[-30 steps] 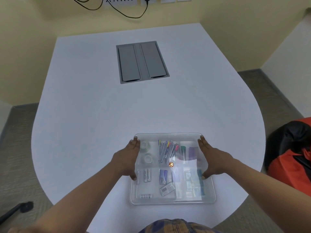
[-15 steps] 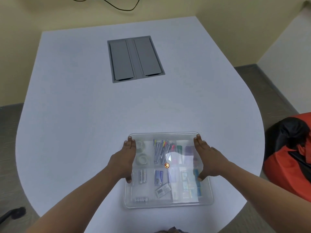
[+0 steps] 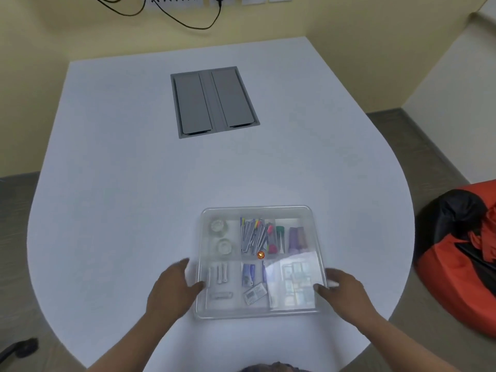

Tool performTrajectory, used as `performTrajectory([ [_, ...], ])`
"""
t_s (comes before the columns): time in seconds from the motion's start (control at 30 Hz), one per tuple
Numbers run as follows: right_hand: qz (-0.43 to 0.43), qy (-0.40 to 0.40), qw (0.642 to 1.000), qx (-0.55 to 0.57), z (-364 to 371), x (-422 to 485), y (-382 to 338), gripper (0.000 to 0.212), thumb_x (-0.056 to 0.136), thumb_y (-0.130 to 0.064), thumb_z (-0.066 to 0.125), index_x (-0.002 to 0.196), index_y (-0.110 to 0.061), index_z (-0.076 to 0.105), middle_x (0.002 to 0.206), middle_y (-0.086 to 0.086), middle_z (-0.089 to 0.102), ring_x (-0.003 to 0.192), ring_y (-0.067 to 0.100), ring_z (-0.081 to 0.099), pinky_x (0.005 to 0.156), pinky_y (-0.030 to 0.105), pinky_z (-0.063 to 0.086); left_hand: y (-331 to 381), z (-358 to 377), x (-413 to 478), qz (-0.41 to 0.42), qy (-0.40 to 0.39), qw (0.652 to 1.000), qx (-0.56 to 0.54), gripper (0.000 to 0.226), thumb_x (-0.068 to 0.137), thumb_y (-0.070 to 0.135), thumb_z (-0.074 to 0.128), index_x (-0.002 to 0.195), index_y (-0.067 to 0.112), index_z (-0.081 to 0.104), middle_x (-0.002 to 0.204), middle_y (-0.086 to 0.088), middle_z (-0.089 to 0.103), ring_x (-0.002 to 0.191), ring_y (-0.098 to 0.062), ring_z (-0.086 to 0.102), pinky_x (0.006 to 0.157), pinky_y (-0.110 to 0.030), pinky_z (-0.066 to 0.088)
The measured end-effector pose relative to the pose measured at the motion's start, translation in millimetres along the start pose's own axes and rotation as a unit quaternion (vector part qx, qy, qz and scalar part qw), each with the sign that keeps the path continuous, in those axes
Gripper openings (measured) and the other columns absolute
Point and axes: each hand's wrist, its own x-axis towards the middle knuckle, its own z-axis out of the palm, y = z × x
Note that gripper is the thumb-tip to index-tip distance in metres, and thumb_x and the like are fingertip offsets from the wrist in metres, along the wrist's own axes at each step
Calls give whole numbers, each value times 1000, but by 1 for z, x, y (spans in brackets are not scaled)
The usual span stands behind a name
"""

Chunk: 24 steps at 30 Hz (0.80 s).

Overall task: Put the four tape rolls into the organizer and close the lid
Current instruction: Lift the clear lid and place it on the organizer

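Note:
The clear plastic organizer (image 3: pixel 256 209) sits near the table's front edge with its see-through lid lying flat over it. Through the lid I see two clear tape rolls (image 3: pixel 218 227) in the far left compartment, one behind the other; more rolls cannot be made out. Pens, batteries and small packets fill the other compartments. My left hand (image 3: pixel 173 289) is at the near left side, thumb touching the rim. My right hand (image 3: pixel 345 289) is at the near right side, thumb on the rim. Both hands have fingers apart and are blurred.
A grey cable hatch (image 3: pixel 214 101) is set into the white table (image 3: pixel 120 197) further back. A red and black bag (image 3: pixel 463 248) lies on the floor at the right. Black cables (image 3: pixel 171 16) hang on the yellow wall behind.
Both hands have slid back along the organizer's sides, from its far half to its near half. The organizer itself stays in place with the lid on.

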Motion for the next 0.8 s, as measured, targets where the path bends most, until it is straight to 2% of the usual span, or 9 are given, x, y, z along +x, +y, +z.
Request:
performTrajectory([
  [0.03,35,-21,996,79,2,-6,3,16,84,-33,71,88,-18,69,94,-1,66,84,17,65,76,29,51,-8,5,-8,-36,-24,996,-74,61,80,43,73,128,8,58,126,-8,64,113,-24,62,92,-36,46],
  [0.1,91,-60,969,223,7,-15,9,31,84,-25,73,57,-18,59,69,1,52,65,17,56,66,29,55,-19,13,-25,-73,-89,965,-234,38,79,45,72,89,8,72,79,-6,69,76,-25,62,77,-36,49],
  [0.2,128,-87,933,325,12,-24,21,17,84,-20,74,69,-13,70,65,-4,56,69,15,59,83,35,57,-23,22,-43,-122,-126,898,-404,26,84,32,73,64,15,70,60,1,50,62,-16,50,75,-27,53],
  [0.33,125,-85,911,384,15,-30,28,12,82,-17,75,84,-5,75,70,-5,66,80,13,64,92,34,52,-25,32,-53,-129,-127,874,-452,12,85,23,72,84,12,75,66,14,66,72,-3,65,82,-26,54],
  [0.43,111,-72,909,395,16,-33,26,23,80,-15,74,96,1,75,90,5,74,95,19,67,95,37,50,-29,36,-54,-141,-116,852,-490,15,84,18,73,94,7,75,71,10,69,71,-4,65,84,-28,55],
  [0.57,97,-78,920,371,12,-33,23,20,78,-16,76,91,-2,77,98,14,75,97,23,68,95,38,52,-31,39,-52,-142,-106,847,-501,21,80,16,75,99,6,75,80,2,75,73,-9,67,81,-29,57],
  [0.67,81,-95,945,302,7,-29,20,6,78,-19,79,77,-14,77,73,-5,70,78,11,66,98,45,52,-31,40,-52,-133,-82,876,-456,24,77,22,79,100,16,75,85,1,77,78,-13,66,77,-30,55],
  [0.73,41,-67,978,193,6,-23,16,31,79,-26,79,107,-17,71,101,-5,72,94,12,65,98,42,51,-29,38,-49,-89,-60,917,-383,32,77,27,80,107,24,70,100,2,75,90,-13,67,77,-27,52],
  [0.8,-22,-18,997,66,7,-19,7,67,76,-38,79,134,-21,51,135,-3,57,118,15,56,101,36,45,-24,37,-45,-27,-19,966,-257,59,77,39,78,129,23,56,126,7,62,113,-14,60,91,-29,48],
])
